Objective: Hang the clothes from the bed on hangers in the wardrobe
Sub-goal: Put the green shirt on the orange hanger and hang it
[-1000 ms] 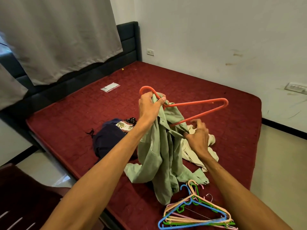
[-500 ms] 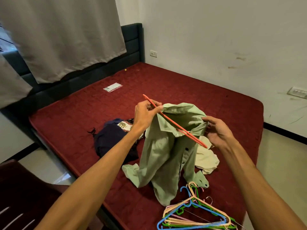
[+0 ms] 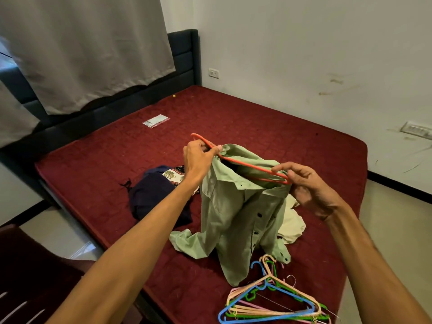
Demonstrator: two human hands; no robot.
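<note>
Watching through the head camera, I see both hands raised over the bed [image 3: 257, 127], working 1 red hanger [image 3: 247, 166] into the neck of a green shirt [image 3: 229, 211]. The left hand [image 3: 198, 157] has thumb and fingers closed on the hanger just below the hook, with the collar's edge caught in the same pinch. I judge that this hold fixes the hanger while cloth is drawn around it. The right hand [image 3: 308, 183] has curled fingers pinching the shirt's fabric at the hanger's far tip, apparently to stretch the shoulder over that end. The hanger lies tilted, hook up and away to the left, its far arm inside the open collar. The shirt hangs from those 2 grips, its dark buttons facing me, while its hem and 1 sleeve trail on the maroon mattress, so the bed takes part of its weight. A navy garment [image 3: 152, 195] with an elephant-print cloth [image 3: 173, 175] on it lies just left of the shirt and a cream garment [image 3: 292, 220] just right; both are not yet hung. A heap of coloured hangers [image 3: 275, 305] sits at the near edge, handy for those. The wardrobe is out of view. I can read no writing: a small clear packet [image 3: 156, 120] farther up the bed shows nothing legible, and no label shows on the shirt.
</note>
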